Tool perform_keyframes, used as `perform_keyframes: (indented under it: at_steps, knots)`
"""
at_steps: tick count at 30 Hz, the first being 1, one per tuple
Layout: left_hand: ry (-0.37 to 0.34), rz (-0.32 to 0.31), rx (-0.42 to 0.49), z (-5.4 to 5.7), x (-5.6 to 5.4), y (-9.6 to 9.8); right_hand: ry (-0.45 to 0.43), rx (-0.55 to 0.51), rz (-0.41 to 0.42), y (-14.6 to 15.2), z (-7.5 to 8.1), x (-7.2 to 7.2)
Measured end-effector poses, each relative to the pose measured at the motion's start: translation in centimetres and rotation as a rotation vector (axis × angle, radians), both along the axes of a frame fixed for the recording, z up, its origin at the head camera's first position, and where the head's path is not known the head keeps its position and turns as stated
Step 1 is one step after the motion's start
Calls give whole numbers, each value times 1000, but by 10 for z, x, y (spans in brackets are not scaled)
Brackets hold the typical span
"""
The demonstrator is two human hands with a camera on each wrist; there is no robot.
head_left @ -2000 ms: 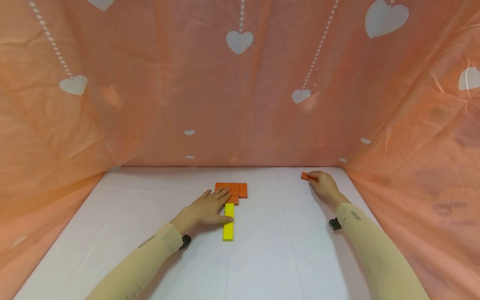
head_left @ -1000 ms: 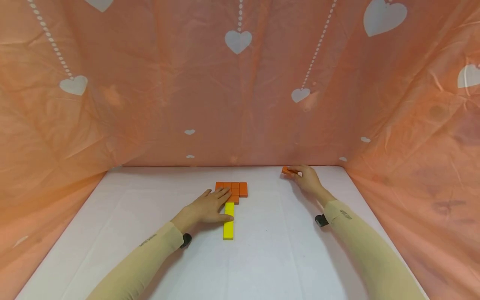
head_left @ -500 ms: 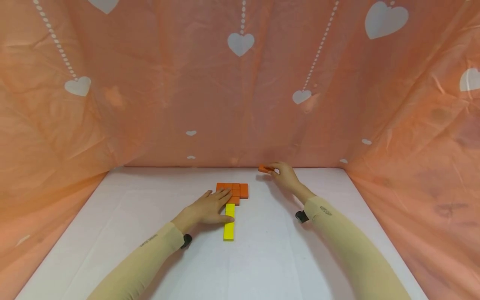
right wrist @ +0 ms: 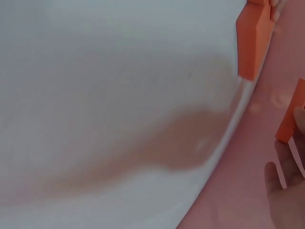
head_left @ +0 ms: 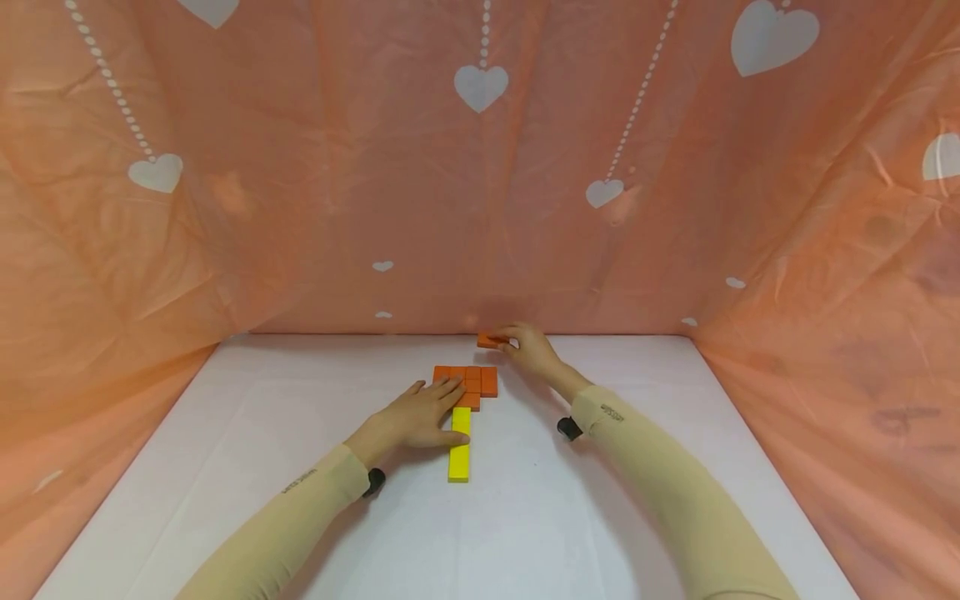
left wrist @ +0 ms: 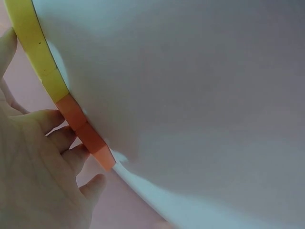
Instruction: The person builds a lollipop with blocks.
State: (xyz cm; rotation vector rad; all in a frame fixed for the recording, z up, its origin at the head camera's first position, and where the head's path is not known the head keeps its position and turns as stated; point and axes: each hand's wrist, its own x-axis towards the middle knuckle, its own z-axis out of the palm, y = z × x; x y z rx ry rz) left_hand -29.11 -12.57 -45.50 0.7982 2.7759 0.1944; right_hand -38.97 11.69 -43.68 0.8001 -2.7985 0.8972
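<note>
In the head view my left hand (head_left: pixel 414 417) lies with spread, fairly straight fingers over a group of flat orange blocks (head_left: pixel 488 381). Its thumb rests across a yellow strip of blocks (head_left: pixel 459 467) that runs toward me from the orange ones. The left wrist view has its fingertips touching the side of the orange blocks (left wrist: pixel 90 137), with the yellow blocks (left wrist: pixel 35 47) by the thumb. Behind the group, my right hand (head_left: pixel 531 350) pinches one loose orange block (head_left: pixel 487 341) above the table. That pinched block (right wrist: pixel 291 112) also appears at the right wrist view's edge.
A white cloth-covered table (head_left: pixel 525 533) bears the blocks. An orange-pink curtain (head_left: pixel 420 208) printed with white hearts encloses it at the back and both sides. Small black devices (head_left: pixel 570 428) sit under both wrists.
My right hand has moved left across the back of the table, carrying the orange block from the right to behind the block group. My left hand has stayed in place.
</note>
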Motion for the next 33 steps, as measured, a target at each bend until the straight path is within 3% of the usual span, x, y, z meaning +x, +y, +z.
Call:
perform_keyframes:
  at_steps: [10,18,33]
  knots:
    - [10,-16,-14,0,0,-1,-54,13,53,-28,-10,5]
    - [8,-23,-22,-1,0,-3,-27,41,72,-40,-25,3]
    - [3,-23,0,-3,0,-3,-45,76,78,-48,-30,3]
